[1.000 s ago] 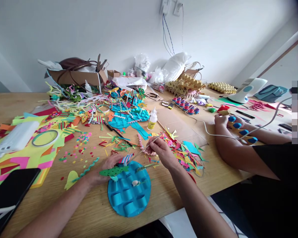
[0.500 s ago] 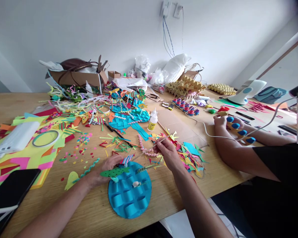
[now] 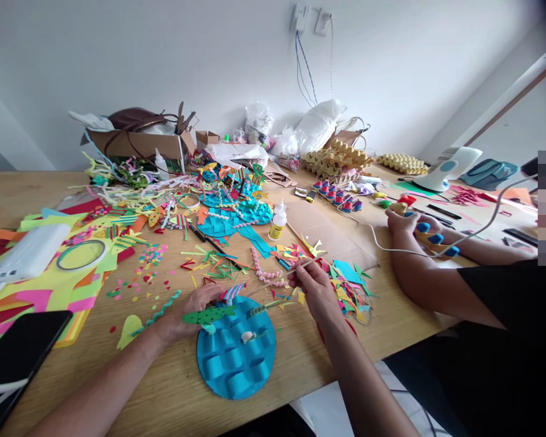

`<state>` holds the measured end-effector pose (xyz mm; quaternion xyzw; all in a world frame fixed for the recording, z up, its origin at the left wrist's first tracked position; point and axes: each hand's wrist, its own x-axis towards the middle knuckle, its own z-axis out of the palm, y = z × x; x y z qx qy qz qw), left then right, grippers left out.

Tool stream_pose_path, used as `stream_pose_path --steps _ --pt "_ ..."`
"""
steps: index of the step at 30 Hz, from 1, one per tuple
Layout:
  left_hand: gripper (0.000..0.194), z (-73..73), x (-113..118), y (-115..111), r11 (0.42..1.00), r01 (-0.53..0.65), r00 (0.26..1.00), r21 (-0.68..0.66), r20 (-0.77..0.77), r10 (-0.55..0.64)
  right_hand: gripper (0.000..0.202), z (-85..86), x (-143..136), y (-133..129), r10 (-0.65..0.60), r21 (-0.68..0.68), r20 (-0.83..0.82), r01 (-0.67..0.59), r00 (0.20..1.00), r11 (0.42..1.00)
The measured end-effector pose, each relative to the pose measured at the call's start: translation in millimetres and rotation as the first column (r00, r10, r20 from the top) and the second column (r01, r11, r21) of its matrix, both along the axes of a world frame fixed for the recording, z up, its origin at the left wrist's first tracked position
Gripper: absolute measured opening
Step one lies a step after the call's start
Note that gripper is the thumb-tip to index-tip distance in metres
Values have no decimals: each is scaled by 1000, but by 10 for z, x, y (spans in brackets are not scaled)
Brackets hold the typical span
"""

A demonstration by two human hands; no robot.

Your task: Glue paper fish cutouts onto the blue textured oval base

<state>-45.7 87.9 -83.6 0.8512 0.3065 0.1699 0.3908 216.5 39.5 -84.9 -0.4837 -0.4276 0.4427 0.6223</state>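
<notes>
A round blue base (image 3: 236, 364) with egg-carton-like bumps lies at the table's front. On it are a green dotted paper cutout (image 3: 209, 315), a small white lump (image 3: 248, 336) and a pale green twisted strip (image 3: 266, 306). My left hand (image 3: 193, 312) is at its upper left edge, fingers closed at a pink-and-blue striped paper fish (image 3: 233, 294); the green cutout partly hides them. Pinched in my right hand (image 3: 313, 285) is a thin wooden stick (image 3: 277, 279), slanting down toward the striped fish. A pink braided strip (image 3: 257, 264) lies just behind the stick.
A glue bottle (image 3: 278, 221) stands behind my right hand. Paper scraps (image 3: 350, 291) are strewn around it. Colored sheets (image 3: 86, 297), a phone (image 3: 22, 352) and a white power bank (image 3: 30, 252) lie left. At right, another person's hands (image 3: 403, 221) hold a blue-topped carton strip (image 3: 432, 238).
My right hand has shifted slightly right and down with the stick. My left hand stays at the striped fish. The other person's carton strip has moved slightly, and the view has shifted a little.
</notes>
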Motion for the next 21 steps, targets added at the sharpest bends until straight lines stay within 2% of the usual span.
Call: stream_pose_path --steps 5,13,21 --pt "31 -34 -1 17 999 35 999 25 32 -36 19 35 -47 -36 5 -14 0 -5 1000 1000" --pt "28 -329 24 101 993 67 992 95 99 -77 19 28 -115 -49 37 -36 -26 -38 999 999" --pt "29 -404 -7 151 992 72 992 108 93 -82 16 -64 -131 -23 120 -31 -32 -121 992 992"
